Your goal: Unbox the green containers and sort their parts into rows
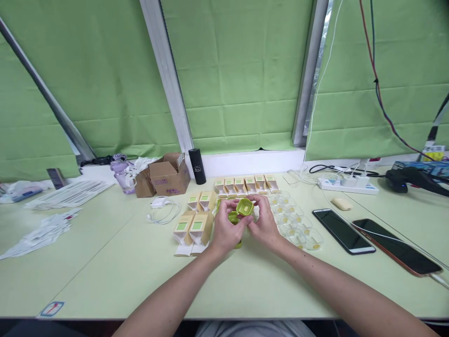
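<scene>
My left hand (pixel 228 224) and my right hand (pixel 263 222) are both closed on a small, rounded-square green plastic cup (pixel 244 206), held above the table between thumbs and fingers. Its hollow side faces me. More green plastic pieces (pixel 238 244) show below and behind my hands, partly hidden by them. To the right of my right hand stand several clear plastic cups (pixel 294 220) in rows, each with a yellowish spot at its base. Left of my left hand are cream paper boxes (pixel 197 224) with green labels and their flaps open. Another row of such boxes (pixel 240 186) stands behind.
Two phones (pixel 343 231) (pixel 396 245) lie at the right, near a white power strip (pixel 349 186) with cables. At the back left are a cardboard box (pixel 170 175), a black cylinder (pixel 197 166) and a purple bottle (pixel 122 177). A white charger cable (pixel 164 209) and paper sheets (pixel 45 231) lie left.
</scene>
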`<state>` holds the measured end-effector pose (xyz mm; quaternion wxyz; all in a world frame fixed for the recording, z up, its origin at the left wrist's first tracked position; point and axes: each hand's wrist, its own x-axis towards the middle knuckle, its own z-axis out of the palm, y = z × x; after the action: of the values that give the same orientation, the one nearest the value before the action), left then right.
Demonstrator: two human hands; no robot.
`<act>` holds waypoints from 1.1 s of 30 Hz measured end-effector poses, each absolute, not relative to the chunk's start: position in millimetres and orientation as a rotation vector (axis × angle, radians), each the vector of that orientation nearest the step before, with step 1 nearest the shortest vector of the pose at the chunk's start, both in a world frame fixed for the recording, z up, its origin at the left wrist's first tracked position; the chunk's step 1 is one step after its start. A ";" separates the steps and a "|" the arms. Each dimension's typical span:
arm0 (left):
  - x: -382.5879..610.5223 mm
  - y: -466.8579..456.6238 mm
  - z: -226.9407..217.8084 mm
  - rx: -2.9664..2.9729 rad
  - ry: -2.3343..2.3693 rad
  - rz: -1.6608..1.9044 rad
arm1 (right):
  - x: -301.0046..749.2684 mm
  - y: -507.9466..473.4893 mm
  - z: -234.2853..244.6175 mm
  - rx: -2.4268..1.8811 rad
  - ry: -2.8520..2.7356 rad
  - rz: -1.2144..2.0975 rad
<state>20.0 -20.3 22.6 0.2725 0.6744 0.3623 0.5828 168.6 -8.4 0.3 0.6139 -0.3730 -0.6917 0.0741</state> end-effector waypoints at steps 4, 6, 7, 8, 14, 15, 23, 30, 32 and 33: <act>18.9 -20.7 22.2 1.906 0.966 1.544 | 171.9 -13.7 2.9 -0.823 -1.600 0.152; 18.2 -20.4 21.6 1.921 0.973 1.549 | 173.1 -16.3 5.3 -0.822 -1.611 0.151; 17.9 -20.2 21.3 1.921 0.980 1.550 | 173.5 -17.5 6.4 -0.827 -1.618 0.153; 17.7 -20.0 21.0 1.914 0.987 1.551 | 173.8 -18.5 7.3 -0.834 -1.624 0.155; 15.7 -17.6 19.1 1.872 0.994 1.553 | 177.1 -22.1 9.3 -0.863 -1.640 0.159; 15.4 -17.3 19.1 1.875 1.000 1.559 | 177.7 -22.1 9.4 -0.862 -1.644 0.159; 14.6 -18.7 21.7 1.895 1.005 1.593 | 181.7 -19.4 8.8 -0.820 -1.668 0.163; 12.5 -15.6 18.4 1.930 0.994 1.601 | 184.8 -18.3 7.5 -0.810 -1.661 0.191; 12.5 -15.1 18.0 1.941 0.980 1.601 | 185.1 -18.5 7.6 -0.802 -1.659 0.205; 12.6 -15.1 18.0 1.948 0.972 1.601 | 185.1 -18.8 7.8 -0.800 -1.659 0.209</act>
<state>12.6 -15.1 18.0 0.2179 0.7035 0.3510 0.5782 185.1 -18.8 7.8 0.6002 -0.3453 -0.7158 0.0903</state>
